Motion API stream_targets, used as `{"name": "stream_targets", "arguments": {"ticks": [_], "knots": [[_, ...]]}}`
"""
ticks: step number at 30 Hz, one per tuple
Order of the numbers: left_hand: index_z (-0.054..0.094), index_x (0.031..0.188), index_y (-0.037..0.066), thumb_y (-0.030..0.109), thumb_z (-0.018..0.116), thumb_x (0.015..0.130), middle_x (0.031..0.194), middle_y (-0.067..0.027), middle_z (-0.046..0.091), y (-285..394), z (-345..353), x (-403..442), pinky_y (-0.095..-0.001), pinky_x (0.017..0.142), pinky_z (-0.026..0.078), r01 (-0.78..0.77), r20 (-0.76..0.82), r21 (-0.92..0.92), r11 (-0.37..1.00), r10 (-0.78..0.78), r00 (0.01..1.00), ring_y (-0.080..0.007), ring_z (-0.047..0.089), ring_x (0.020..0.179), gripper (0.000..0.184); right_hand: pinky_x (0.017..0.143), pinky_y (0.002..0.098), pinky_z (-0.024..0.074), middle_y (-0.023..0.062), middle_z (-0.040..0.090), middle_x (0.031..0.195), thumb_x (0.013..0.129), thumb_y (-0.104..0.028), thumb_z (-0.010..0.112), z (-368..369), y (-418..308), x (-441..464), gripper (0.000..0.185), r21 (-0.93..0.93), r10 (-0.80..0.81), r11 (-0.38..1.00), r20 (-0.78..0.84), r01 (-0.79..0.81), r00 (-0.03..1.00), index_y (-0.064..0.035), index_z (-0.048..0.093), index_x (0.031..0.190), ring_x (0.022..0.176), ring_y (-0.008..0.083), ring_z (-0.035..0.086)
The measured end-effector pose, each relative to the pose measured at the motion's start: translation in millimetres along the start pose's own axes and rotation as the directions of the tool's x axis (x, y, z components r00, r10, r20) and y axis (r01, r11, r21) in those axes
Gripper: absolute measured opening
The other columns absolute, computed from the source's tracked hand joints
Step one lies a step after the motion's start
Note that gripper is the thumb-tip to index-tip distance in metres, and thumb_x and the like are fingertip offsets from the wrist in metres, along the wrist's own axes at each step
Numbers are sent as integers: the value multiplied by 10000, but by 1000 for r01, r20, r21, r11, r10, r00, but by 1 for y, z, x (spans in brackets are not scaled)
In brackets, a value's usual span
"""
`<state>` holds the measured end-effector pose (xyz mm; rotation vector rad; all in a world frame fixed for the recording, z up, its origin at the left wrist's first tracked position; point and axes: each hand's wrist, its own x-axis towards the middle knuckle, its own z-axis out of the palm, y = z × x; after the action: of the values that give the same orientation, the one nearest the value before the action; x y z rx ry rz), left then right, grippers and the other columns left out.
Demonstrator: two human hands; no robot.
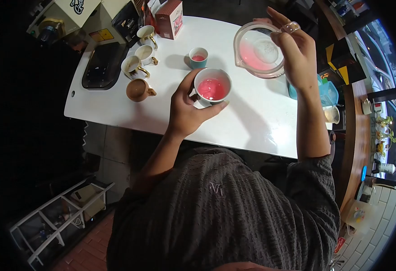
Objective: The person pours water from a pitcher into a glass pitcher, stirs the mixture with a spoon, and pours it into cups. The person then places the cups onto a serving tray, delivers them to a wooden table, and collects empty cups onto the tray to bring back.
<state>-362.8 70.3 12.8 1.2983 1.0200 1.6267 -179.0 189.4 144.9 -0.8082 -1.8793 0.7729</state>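
My left hand wraps round a cup with a pale inside and clear pink liquid in it. In my right hand is a clear glass jug, gripped by its handle and raised over the table; it is tilted, with pink liquid and some froth showing inside. The jug's spout points toward the held cup, but the two are apart, and I see no stream between them. Just beyond the held cup, a smaller teal cup with pink liquid stands on the white table.
Several gold-handled mugs and a brown mug stand at the left, beside a black tray. A red box stands at the back. Near my right forearm are a blue container and a pale cup.
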Motion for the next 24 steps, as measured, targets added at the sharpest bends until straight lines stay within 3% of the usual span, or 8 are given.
{"name": "stream_targets", "arguments": {"ticks": [2,7,9,10,15,17,18,24], "knots": [[445,1294,-12,-6,812,685,1192,-98,566,0,-12,-2,-312,914,501,-29,-35,-3,1000,29,999,-175,581,1083,711,974,323,408,178,532,1349,876,-197,485,-1,22,5,398,-38,75,996,-67,-77,995,132,618,1056,1049,204,586],[470,1259,-21,-1,810,683,1153,-89,576,10,-47,-12,-293,870,508,15,-78,96,995,-8,997,-163,586,1060,669,980,316,400,176,531,1353,869,-236,520,24,83,19,415,2,166,986,-102,-166,981,132,629,1025,1110,201,557],[486,1236,-24,5,807,681,1137,-85,579,15,-57,-17,-288,859,511,2,-139,142,990,18,990,-162,590,1046,642,997,316,393,190,526,1354,846,-231,561,43,99,24,401,-129,140,979,-155,-160,978,132,641,995,1170,231,543],[492,1225,-25,2,802,681,1136,-85,577,15,-61,-20,-288,863,509,0,-174,110,994,20,984,-161,587,1048,627,1021,343,392,262,618,1183,760,-334,579,50,116,29,477,-186,103,972,-210,-143,972,70,683,990,1200,330,555],[488,1234,-25,-1,800,681,1145,-85,574,23,-81,-31,-282,872,499,-21,-228,141,990,53,972,-160,580,1063,635,1025,389,388,251,633,1157,748,-345,589,81,163,44,499,-427,-118,902,-101,65,988,56,681,1032,1131,356,574],[489,1237,-25,4,804,682,1144,-83,578,24,-88,-36,-270,850,496,-7,-265,106,994,35,964,-156,585,1055,639,1018,416,385,209,671,1089,736,-363,593,94,175,45,566,-616,-212,779,-91,112,973,51,655,1116,1067,365,565],[489,1237,-25,4,804,682,1144,-83,578,26,-91,-37,-270,850,496,-8,-272,112,994,39,962,-156,585,1055,639,1007,425,388,165,687,1058,726,-375,593,97,180,48,636,-635,-195,762,-40,126,980,54,612,1195,1072,372,524],[491,1240,-22,12,809,686,1131,-85,588,34,-102,-44,-262,827,493,21,-274,195,981,34,961,-156,593,1042,640,969,427,396,117,695,1055,728,-400,600,115,181,54,689,-681,-224,695,100,230,970,46,571,1252,1150,365,476]]}}
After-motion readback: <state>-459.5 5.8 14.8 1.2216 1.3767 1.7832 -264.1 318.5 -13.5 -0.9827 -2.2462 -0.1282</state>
